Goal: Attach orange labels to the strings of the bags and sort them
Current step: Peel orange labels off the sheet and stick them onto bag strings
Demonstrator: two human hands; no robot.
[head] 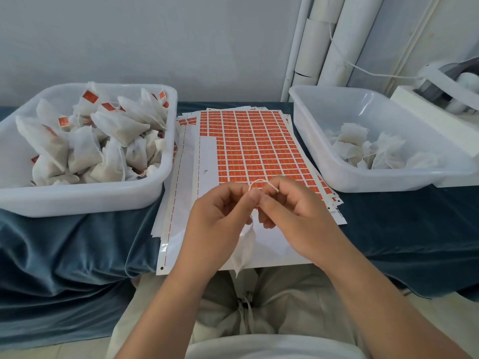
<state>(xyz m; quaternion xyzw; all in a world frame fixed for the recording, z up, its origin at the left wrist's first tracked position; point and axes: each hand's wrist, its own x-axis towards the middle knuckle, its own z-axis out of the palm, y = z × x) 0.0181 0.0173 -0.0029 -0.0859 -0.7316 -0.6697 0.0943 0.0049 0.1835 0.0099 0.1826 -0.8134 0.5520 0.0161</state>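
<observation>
A sheet of orange labels [255, 146] lies on a stack of label sheets in the middle of the table. Just above its near part, my left hand [220, 216] and my right hand [293, 206] meet fingertip to fingertip and pinch a thin white string [261, 183], which loops up between them. A small white bag [245, 248] hangs from that string below my hands. Whether a label is between my fingers is hidden.
A white tub [85, 200] at the left is heaped with white bags bearing orange labels. Another white tub [363, 182] at the right holds several unlabelled bags. A blue cloth [77, 255] covers the table. White pipes [324, 40] and a machine [445, 94] stand behind.
</observation>
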